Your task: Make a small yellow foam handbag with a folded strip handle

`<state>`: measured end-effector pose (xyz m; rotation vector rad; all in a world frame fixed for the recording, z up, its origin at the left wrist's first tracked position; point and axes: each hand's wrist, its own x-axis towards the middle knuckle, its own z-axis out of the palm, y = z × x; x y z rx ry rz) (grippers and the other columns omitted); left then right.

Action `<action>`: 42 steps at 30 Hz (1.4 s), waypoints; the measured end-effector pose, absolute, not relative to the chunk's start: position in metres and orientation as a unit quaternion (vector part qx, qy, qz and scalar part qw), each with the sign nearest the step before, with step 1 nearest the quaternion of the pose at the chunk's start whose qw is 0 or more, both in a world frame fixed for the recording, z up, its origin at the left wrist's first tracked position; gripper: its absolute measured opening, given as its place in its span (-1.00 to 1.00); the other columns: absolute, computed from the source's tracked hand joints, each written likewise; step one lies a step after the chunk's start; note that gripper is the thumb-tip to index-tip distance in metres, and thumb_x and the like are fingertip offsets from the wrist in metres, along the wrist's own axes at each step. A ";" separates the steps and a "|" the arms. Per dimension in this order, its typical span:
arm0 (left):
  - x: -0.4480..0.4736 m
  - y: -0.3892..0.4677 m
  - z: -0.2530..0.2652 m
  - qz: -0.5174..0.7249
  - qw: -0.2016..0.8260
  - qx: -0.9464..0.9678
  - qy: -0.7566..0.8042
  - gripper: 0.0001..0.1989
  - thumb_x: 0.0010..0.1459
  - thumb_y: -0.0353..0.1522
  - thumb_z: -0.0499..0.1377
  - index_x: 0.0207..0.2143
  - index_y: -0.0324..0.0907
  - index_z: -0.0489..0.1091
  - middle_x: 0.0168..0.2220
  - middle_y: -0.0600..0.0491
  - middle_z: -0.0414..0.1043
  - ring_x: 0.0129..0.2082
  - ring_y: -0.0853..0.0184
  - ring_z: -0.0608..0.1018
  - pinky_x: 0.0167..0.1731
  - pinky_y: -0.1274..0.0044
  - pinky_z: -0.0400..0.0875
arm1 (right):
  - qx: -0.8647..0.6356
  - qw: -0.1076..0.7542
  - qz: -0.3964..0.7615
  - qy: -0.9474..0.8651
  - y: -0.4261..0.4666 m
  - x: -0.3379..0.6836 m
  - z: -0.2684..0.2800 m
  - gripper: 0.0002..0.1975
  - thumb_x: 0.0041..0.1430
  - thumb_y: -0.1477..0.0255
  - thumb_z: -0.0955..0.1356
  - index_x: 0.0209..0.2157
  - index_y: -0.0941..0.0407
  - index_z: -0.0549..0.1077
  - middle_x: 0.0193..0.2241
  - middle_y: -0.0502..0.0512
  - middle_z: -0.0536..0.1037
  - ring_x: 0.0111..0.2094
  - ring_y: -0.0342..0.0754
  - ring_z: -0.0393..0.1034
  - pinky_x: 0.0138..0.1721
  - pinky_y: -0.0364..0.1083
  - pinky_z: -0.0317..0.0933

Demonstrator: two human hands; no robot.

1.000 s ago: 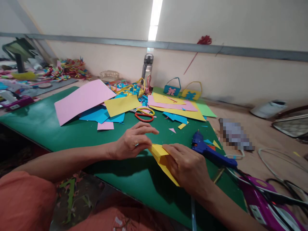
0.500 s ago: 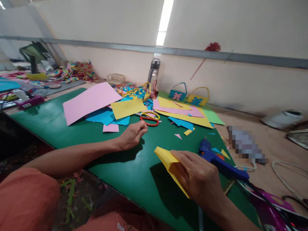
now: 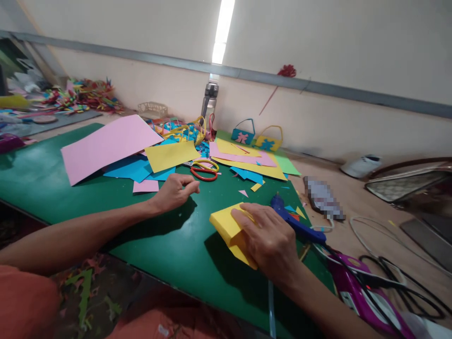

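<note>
My right hand [image 3: 270, 238] grips a folded yellow paper bag body [image 3: 229, 226] from its right side, holding it above the green table. Its open side faces down toward me. Over the table's middle is my left hand [image 3: 174, 192], fingers curled and pinched together; whatever they hold, if anything, is hidden. Just beyond it lie scissors [image 3: 204, 170] with one yellow and one red handle loop. A blue glue gun [image 3: 294, 221] rests to the right of my right hand, and a clear glue stick [image 3: 271, 306] shows below that hand.
Pink card [image 3: 113, 143], yellow card [image 3: 171, 157] and blue pieces lie at the left. Two little paper handbags, one blue [image 3: 243, 136] and one yellow [image 3: 270, 142], stand by the wall. Cables and a purple device [image 3: 367, 287] sit at the right. Paper scraps are heaped behind.
The view has swung right. My right hand has turned the yellow paper bag body so more of its top face shows. My left hand stays closed, its thumb now showing more.
</note>
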<state>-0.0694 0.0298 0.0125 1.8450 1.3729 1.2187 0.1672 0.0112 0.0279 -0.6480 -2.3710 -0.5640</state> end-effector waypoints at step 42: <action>-0.029 0.035 0.012 0.473 0.645 0.405 0.443 -0.54 -0.13 -0.33 0.35 -0.14 -0.21 0.34 -0.31 0.02 0.49 -0.46 0.39 0.52 -0.55 0.61 0.42 | -0.295 0.307 0.028 -0.904 -0.002 0.167 0.019 -0.70 0.21 0.56 0.19 -0.02 0.23 0.29 -0.33 0.16 0.57 -0.31 -0.06 0.41 -0.25 -0.04 0.17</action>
